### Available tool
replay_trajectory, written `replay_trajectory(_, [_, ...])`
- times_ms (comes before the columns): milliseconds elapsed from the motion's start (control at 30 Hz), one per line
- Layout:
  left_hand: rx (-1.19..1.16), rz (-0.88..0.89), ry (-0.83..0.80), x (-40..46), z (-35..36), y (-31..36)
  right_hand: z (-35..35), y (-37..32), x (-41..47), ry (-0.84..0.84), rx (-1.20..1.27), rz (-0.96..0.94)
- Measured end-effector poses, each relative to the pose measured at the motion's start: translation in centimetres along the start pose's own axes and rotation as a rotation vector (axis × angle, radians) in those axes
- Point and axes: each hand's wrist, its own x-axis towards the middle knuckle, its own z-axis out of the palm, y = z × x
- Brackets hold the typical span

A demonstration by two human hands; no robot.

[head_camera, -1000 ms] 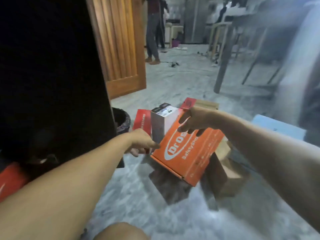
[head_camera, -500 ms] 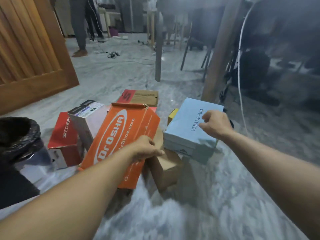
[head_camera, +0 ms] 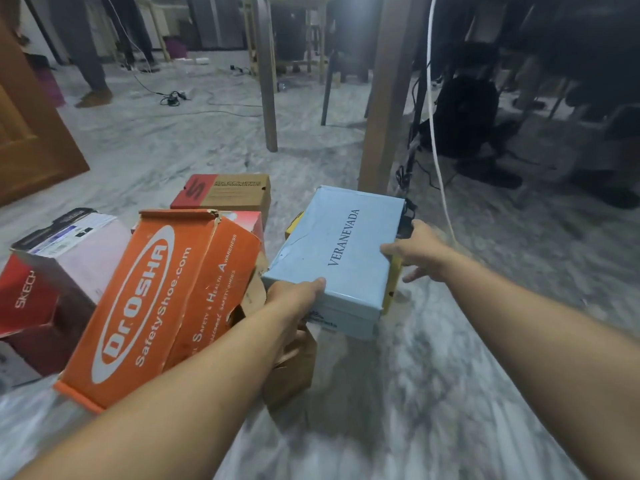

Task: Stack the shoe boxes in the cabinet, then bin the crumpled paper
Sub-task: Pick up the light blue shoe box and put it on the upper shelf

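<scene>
Now, step: both hands gripped the light-blue VERANEVADA shoe box (head_camera: 341, 251), left hand (head_camera: 294, 294) near corner, right hand (head_camera: 417, 249) far side.
Next: likely lift clear, carry to cabinet.

red Skechers box (head_camera: 24, 299) cut by left edge, left hand (head_camera: 294, 299) fingers hidden

Grey marbled floor (head_camera: 450, 375), wooden table legs (head_camera: 381, 98), an orange-brown wooden door (head_camera: 31, 140), trailing cables (head_camera: 434, 116).

orange box (head_camera: 162, 299): creased matt cardboard | blue box (head_camera: 343, 247): smooth card | floor (head_camera: 450, 375): probably polished marble
</scene>
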Motion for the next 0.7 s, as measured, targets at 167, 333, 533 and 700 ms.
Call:
replay_trajectory(167, [-0.085, 0.009, 0.036, 1.1, -0.2, 0.7, 0.8, 0.7, 0.5, -0.169, 0.147, 0.023])
replay_trajectory(333, [-0.07, 0.112, 0.153, 2.3, -1.8, 1.9, -0.4, 1.4, 2.9, 0.112, 0.18, 0.017])
replay_trajectory(533, [-0.111, 0.129, 0.252, 2.8, -4.6, 1.7, -1.4, 2.8, 3.0, 0.012, 0.158, -0.013])
replay_trajectory(700, [-0.096, 0.224, 0.034, 0.2, -4.5, -1.2, -0.9, 3.6, 1.8, 0.019, 0.246, -0.067])
